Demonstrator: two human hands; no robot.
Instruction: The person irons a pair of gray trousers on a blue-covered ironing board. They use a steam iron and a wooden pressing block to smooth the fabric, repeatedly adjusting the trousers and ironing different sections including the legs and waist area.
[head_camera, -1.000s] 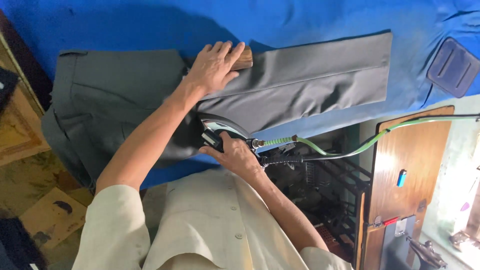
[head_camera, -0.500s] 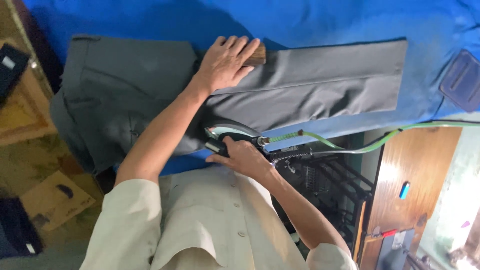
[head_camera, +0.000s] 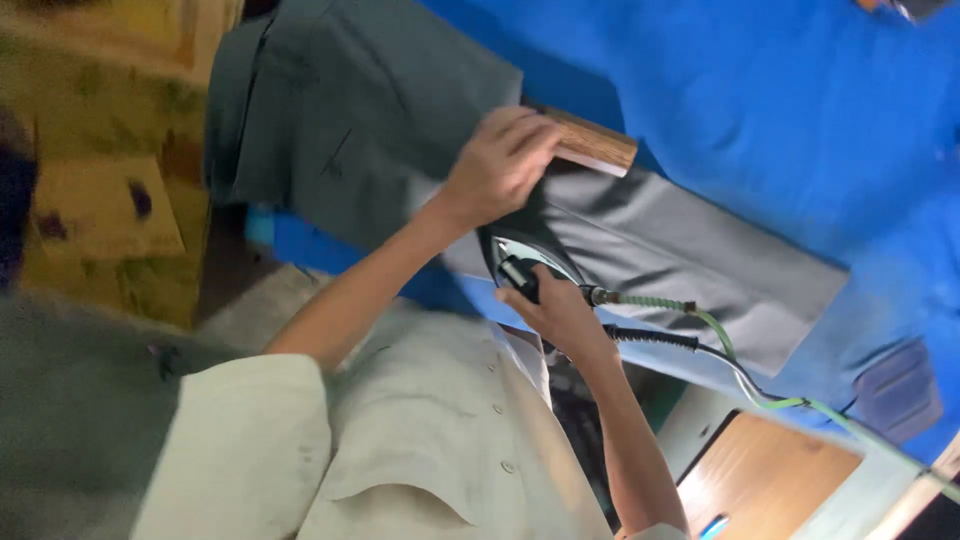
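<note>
Head view. Grey trousers (head_camera: 400, 120) lie flat on the blue-covered bench (head_camera: 780, 110), one leg running out toward the lower right edge of the frame. All places below are taken from the trousers.

Left hand (head_camera: 500, 165): on top of the trouser leg, grip closed around a wooden block (head_camera: 590, 145) that presses flat on the cloth; the block's far end pokes out past the fingers.

Right hand (head_camera: 560, 315): at the near edge of the trouser leg, grip wrapped round the handle of a steam iron (head_camera: 520, 262), whose soleplate sits on the fabric just below the block. A green braided hose (head_camera: 720, 335) and a black cord (head_camera: 650, 338) trail from the iron's rear, off the trousers to the lower right.

Step in hand (judgement): pressing the leg, with the block following the iron. The next pass would call for keeping the cloth flat and the hoses clear of it.

Hard to make out: frame is motion-blurred; the waistband end is cut off at the top; the iron's soleplate is mostly hidden by both hands. A dark pad (head_camera: 900, 388) beyond the hem is indistinct.
</note>
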